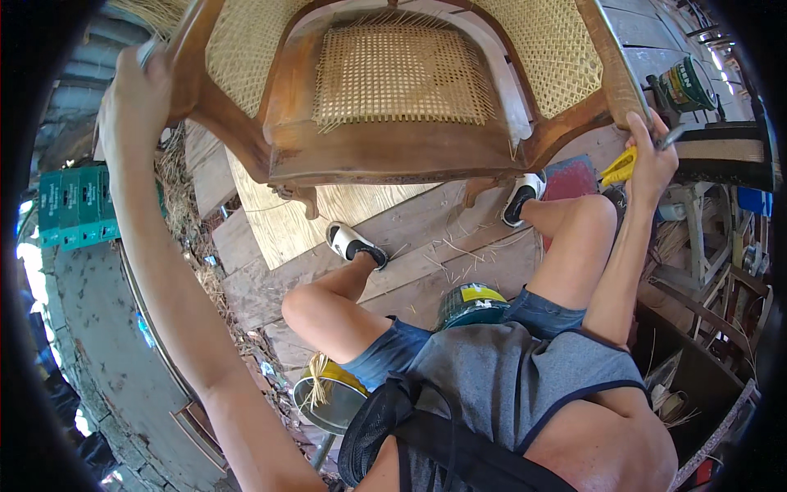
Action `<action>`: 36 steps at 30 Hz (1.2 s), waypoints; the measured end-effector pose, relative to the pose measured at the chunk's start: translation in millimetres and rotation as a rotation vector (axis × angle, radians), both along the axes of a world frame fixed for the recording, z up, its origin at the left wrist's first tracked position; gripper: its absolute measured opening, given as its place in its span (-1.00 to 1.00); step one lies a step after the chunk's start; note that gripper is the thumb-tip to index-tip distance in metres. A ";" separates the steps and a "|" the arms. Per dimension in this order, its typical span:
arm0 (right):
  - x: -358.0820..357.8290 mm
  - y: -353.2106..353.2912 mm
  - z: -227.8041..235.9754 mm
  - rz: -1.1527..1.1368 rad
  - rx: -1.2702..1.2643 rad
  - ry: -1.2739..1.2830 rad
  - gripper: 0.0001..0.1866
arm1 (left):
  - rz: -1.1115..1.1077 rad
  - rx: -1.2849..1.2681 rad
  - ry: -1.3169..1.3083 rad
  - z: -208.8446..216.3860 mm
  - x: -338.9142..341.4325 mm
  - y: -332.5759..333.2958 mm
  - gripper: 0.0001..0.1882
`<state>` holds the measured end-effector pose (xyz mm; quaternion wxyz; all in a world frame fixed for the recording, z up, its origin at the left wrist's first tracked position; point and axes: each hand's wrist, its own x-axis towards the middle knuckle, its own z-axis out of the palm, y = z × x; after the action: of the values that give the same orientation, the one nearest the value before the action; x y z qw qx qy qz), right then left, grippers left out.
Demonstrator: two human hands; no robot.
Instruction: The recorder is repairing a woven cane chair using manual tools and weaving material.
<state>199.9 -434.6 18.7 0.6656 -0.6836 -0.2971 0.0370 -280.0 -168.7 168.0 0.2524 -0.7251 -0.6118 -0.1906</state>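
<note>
A wooden armchair (393, 160) with woven cane panels stands in front of me. Loose cane ends fringe its seat panel (398, 74). My left hand (135, 94) is closed at the outer side of the chair's left arm, its fingers slightly blurred. At the opposite arm is my right hand (650, 160), closed round a tool with a yellow handle (619, 168); a metal tip sticks out past the fingers on the other side. The tool's exact kind is hidden by the hand. My right fingertips touch the chair's right arm or lie right beside it.
A plywood sheet (307, 213) lies on the plank floor under the chair, with cane scraps near my feet. A yellow bucket (348, 375) with a cane bundle and a green bucket (471, 305) stand close to me. Teal crates (78, 209) are at left, wooden frames (697, 238) at right.
</note>
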 end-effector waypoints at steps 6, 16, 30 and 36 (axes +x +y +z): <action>-48.4 -12.3 -44.0 0.045 -0.112 -0.106 -0.55 | -0.018 0.020 -0.117 -39.9 -76.1 -39.8 -0.66; -146.0 -29.2 12.1 0.197 -0.163 -0.318 -0.60 | 0.134 -0.053 -0.408 -94.1 -179.8 -122.8 -0.68; -55.7 177.4 173.4 0.642 -0.031 -0.776 -0.54 | 0.204 -0.202 -1.082 -150.6 -137.7 -260.3 -0.70; -29.6 251.8 199.6 0.664 -0.101 -0.698 -0.68 | 0.182 -0.292 -1.354 -190.9 -119.8 -280.1 -0.69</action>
<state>170.3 -182.8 218.2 0.4444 -0.5549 -0.7026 0.0300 -399.8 -448.8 -22.9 -0.2697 -0.4190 -0.7123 -0.4943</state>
